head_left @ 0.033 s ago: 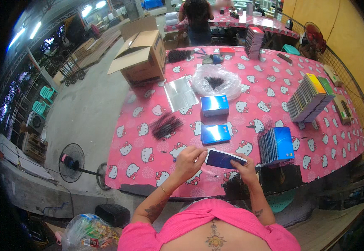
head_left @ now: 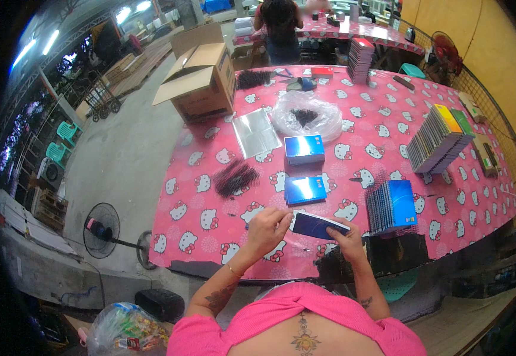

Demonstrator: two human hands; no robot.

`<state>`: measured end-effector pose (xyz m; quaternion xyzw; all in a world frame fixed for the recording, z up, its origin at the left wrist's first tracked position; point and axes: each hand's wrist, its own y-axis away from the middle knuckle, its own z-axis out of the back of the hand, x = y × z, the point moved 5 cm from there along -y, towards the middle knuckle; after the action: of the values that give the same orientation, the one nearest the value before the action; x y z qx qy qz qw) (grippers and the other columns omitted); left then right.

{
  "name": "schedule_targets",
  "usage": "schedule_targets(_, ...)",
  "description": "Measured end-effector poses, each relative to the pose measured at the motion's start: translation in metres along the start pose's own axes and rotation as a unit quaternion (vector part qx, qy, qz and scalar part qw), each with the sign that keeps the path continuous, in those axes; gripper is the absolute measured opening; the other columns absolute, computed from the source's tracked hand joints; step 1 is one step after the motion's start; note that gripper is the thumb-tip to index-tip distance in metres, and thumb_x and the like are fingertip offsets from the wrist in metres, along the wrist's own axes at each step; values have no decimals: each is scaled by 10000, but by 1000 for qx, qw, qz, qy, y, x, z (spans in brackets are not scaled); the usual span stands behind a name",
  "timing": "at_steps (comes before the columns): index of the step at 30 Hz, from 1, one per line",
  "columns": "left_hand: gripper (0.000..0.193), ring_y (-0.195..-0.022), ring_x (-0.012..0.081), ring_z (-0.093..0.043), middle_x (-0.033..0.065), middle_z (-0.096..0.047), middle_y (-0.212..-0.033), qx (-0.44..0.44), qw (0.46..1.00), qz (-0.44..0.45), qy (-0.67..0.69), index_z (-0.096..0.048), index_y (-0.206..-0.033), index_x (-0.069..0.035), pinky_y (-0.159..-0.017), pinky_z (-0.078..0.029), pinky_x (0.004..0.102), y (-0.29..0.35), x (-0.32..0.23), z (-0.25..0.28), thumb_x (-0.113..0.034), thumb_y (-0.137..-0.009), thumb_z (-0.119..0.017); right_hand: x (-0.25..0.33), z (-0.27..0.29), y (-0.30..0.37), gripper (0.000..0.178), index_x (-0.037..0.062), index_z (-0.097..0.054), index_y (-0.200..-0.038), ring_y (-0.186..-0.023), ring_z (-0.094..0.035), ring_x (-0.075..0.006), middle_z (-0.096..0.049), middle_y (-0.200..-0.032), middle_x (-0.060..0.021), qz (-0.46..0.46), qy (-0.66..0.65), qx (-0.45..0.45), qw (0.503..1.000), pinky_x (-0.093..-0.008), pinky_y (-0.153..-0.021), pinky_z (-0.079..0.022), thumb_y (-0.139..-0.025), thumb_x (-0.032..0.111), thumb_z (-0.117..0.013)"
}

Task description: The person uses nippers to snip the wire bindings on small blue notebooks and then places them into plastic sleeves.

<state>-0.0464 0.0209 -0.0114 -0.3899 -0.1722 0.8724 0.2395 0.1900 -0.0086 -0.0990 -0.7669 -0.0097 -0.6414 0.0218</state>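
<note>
Both my hands hold a flat dark blue packet (head_left: 319, 225) just above the near edge of the pink patterned table (head_left: 382, 148). My left hand (head_left: 268, 228) pinches its left end, and my right hand (head_left: 346, 242) grips its right end from below. A small stack of blue packets (head_left: 305, 190) lies just beyond my hands, and a second one (head_left: 304, 149) sits farther back. A bundle of black bristly pieces (head_left: 236, 178) rests to the left. An upright row of blue packets (head_left: 391, 206) stands to the right of my right hand.
A clear plastic bag (head_left: 306, 115) with dark pieces and a shiny sleeve (head_left: 256, 133) lie mid-table. A fanned stack of coloured packets (head_left: 439, 137) is at right. An open cardboard box (head_left: 201, 80) sits at the far left corner. A floor fan (head_left: 102, 230) stands left. Another person (head_left: 282, 26) works at a far table.
</note>
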Motion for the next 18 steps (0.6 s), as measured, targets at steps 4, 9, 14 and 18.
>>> schedule_targets(4,149,-697,285,-625,124,-646,-792,28,998,51,-3,-715,-928,-54,-623,-475,419,2,7,0,-192,-932,-660,-3,1,6,270,19,-694,-1163,-921,-612,-83,-686,-993,7,6,2,13,1000,-254,-830,-493,-894,5,-701)
schedule_targets(9,181,-756,330,-641,142,-656,-833,62,996,23,60,-701,-986,-52,-649,-483,430,-7,-5,10,-215,-965,-625,5,1,9,253,13,-700,-1153,-883,-618,-86,-691,-963,8,-9,15,43,999,-253,-811,-499,-901,-3,-696)
schedule_targets(14,176,-775,260,-640,101,-628,-890,153,983,-104,7,-666,-1083,-90,-643,-495,372,-11,-11,10,-192,-939,-670,10,0,11,275,5,-702,-1177,-866,-627,-87,-712,-979,-5,14,47,66,997,-254,-780,-513,-902,-8,-695)
schedule_targets(18,177,-830,311,-659,114,-636,-948,164,982,-85,41,-665,-1092,-103,-691,-517,409,-16,-25,10,-193,-939,-668,13,0,11,277,-4,-702,-1181,-887,-627,-85,-723,-988,-15,14,49,57,997,-260,-780,-519,-904,-7,-691)
